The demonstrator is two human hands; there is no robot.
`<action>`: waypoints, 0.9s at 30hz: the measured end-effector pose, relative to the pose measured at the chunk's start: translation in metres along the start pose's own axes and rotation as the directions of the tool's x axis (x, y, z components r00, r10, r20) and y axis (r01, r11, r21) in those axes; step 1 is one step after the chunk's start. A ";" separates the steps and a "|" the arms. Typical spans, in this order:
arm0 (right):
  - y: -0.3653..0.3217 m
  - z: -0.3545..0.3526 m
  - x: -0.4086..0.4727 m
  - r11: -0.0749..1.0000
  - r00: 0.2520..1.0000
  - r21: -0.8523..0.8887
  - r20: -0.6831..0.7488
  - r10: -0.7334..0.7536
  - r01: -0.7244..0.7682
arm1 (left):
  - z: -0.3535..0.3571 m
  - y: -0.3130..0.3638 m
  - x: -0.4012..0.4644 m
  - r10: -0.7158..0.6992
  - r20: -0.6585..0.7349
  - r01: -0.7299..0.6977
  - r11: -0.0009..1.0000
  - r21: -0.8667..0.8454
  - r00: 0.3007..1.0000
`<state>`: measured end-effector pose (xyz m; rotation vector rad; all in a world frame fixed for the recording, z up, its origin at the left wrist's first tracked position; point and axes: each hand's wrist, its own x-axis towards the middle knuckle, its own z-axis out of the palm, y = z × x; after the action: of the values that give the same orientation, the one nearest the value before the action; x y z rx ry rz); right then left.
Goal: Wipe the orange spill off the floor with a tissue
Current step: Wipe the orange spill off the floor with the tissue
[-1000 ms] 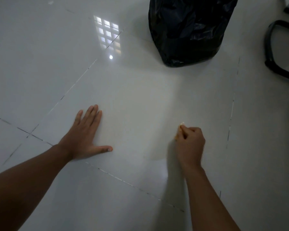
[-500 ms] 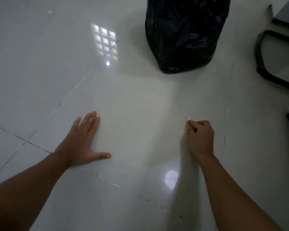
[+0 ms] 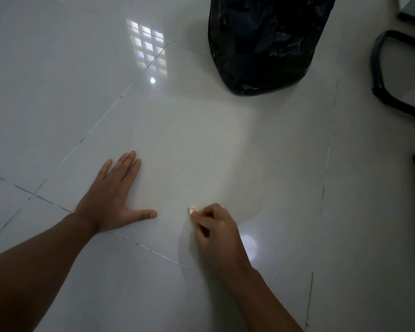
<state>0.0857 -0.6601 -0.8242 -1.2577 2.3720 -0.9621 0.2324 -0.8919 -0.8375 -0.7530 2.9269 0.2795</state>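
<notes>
My right hand (image 3: pixel 216 232) pinches the balled orange-stained tissue (image 3: pixel 191 209); left hand (image 3: pixel 113 200) braces flat, fingers straight. Press firmly; stroke tile (image 3: pixel 197 144) ahead with overlapping passes.

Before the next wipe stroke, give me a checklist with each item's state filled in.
1. Tissue in hand: ok. The right hand pinches a small orange-tinted wad of tissue at its fingertips.
2. Tissue on the floor: cannot tell. It sits low at the tile, but contact is not clear.
3. Bracing: ok. The left hand lies flat on the tile, fingers straight.
4. Spill left to wipe: cannot tell. No orange mark shows on the glossy tile in this dim light.
5. Clean tissue surface left: cannot tell. Only a stained tip shows.
6. Disposal close by: ok. The black bin bag stands ahead of the hands.
</notes>
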 end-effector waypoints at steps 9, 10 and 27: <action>0.090 -0.083 0.057 0.892 0.765 0.047 -0.494 0.412 -0.450 | 0.002 0.000 -0.001 0.000 -0.032 -0.001 1.000 -0.020 1.000; 0.087 -0.080 0.067 0.899 0.776 0.043 -0.487 0.400 -0.436 | 0.001 0.000 -0.001 0.003 -0.032 -0.003 1.000 -0.020 0.999; 0.110 -0.096 0.170 0.923 0.870 -0.110 -0.390 0.301 -0.369 | 0.003 -0.004 0.003 0.023 -0.031 -0.022 1.000 0.005 0.999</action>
<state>-0.1322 -0.7144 -0.8187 -0.7141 2.8997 -0.9480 0.2321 -0.8963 -0.8417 -0.7308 2.9661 0.2654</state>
